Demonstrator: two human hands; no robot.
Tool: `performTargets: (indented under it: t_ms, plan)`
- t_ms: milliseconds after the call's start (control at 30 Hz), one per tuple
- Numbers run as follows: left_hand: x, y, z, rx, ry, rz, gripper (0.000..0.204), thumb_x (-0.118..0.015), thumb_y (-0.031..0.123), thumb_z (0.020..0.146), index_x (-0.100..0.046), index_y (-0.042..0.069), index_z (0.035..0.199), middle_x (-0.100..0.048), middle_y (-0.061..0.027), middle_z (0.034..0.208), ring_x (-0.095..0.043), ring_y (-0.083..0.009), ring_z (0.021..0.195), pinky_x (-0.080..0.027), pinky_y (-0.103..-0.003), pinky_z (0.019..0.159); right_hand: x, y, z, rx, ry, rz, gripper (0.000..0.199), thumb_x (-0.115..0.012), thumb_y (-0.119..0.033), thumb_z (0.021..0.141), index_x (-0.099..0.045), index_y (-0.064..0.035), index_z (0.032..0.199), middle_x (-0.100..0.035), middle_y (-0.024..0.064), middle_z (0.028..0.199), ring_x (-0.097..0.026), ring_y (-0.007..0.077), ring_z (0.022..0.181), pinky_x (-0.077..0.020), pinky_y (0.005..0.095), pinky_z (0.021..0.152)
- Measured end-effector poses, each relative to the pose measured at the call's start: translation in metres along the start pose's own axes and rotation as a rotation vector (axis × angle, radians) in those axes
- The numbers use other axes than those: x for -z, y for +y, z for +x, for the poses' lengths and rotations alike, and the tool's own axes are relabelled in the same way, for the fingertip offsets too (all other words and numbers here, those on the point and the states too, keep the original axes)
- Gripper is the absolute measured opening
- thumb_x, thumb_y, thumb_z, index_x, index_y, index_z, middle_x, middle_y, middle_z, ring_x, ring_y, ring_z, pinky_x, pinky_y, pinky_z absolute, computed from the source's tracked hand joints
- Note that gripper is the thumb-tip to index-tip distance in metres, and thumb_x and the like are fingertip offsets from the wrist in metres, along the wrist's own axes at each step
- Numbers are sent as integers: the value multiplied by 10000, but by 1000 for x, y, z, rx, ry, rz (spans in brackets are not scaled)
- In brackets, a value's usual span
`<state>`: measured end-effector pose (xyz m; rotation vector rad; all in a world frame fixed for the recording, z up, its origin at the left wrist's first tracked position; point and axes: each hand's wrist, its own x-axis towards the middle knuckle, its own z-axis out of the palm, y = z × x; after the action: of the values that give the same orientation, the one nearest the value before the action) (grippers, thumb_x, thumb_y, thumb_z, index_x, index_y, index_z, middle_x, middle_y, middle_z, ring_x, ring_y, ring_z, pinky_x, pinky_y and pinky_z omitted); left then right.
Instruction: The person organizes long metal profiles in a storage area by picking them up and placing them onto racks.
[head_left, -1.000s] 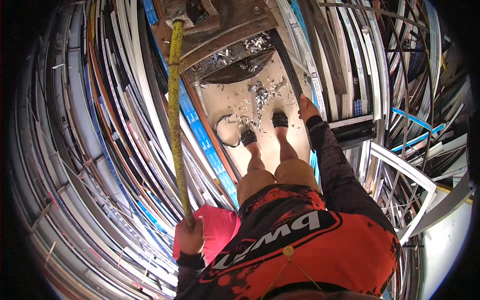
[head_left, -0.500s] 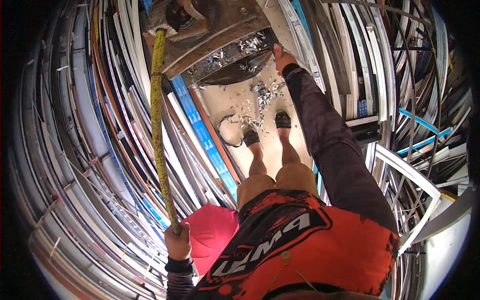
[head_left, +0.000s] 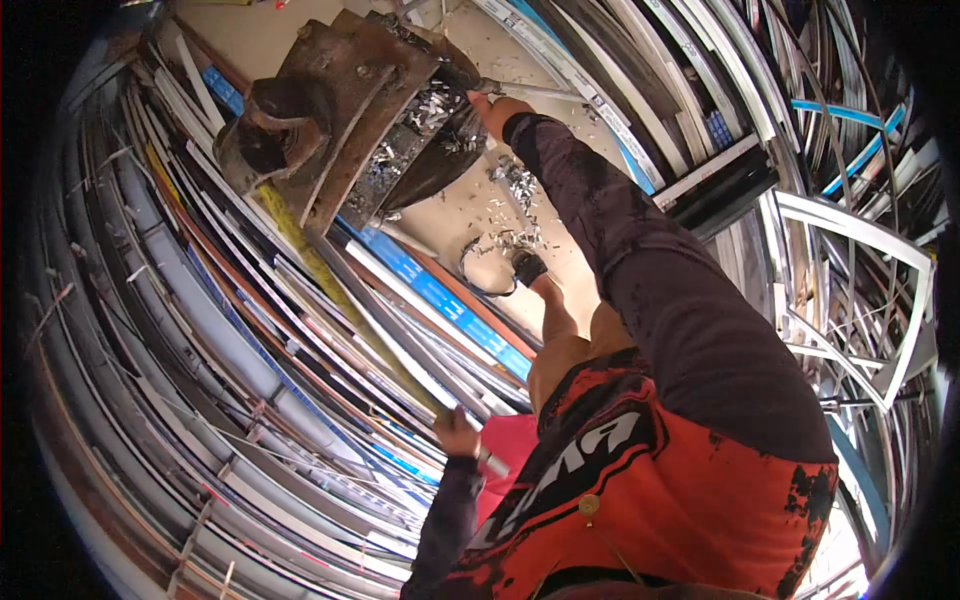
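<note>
In the head view, a long yellow lever handle (head_left: 290, 222), smeared by motion, slopes down from a rusty brown metal machine (head_left: 350, 85). My left hand (head_left: 458, 436) is closed round its lower end, and a short grey stub shows just past the fist. My right hand (head_left: 497, 113) is at the machine's right edge, fingers bent together against it; what they pinch is hidden. Small silver metal offcuts (head_left: 432, 108) lie on the machine's ledge, beside my right fingertips. A dark sagging sheet (head_left: 428, 165) hangs below that ledge.
More offcuts (head_left: 515, 185) are scattered over the tiled floor (head_left: 440, 222) near my foot. Long stacked strips (head_left: 230, 330) crowd the left side, with a blue-wrapped bundle (head_left: 430, 290) closest to me. Other strips (head_left: 690, 60) and a white frame (head_left: 915, 270) stand on the right. Something red (head_left: 508, 445) is beside my left hand.
The view has turned, so the machine appears further left. My left hand has swung the yellow handle, which now slopes strongly to the right. My right hand stays at the machine's edge.
</note>
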<state>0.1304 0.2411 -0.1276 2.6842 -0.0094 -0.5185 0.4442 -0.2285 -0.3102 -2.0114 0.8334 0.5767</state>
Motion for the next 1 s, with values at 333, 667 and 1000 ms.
performTargets:
  t_ms: [333,667,1000]
  plan:
    - [134,33,-47,300,-132,-144,247,-620,121,869,-484,38,680,-418,-13,587,-377,-124,544,-333,-336,509,3,18,-7,38,-3,73,931,-211,-734,900,-624,56,1166,-600,300,1179,-561,411,1150,-408,455,1001]
    - [-30,21,32,308,28,-448,260,-628,141,873,-546,39,648,-560,-18,585,-520,-114,542,-386,-307,498,-18,15,-18,71,4,83,909,-221,-723,910,-635,67,1086,-620,316,1097,-586,414,1095,-437,452,960]
    - [178,103,-33,687,-144,-326,322,-629,138,894,-433,39,659,-440,-36,563,-424,-149,539,-331,-334,501,-11,35,-12,90,42,34,927,-170,-726,916,-636,70,1004,-635,308,1014,-593,439,1022,-431,464,929]
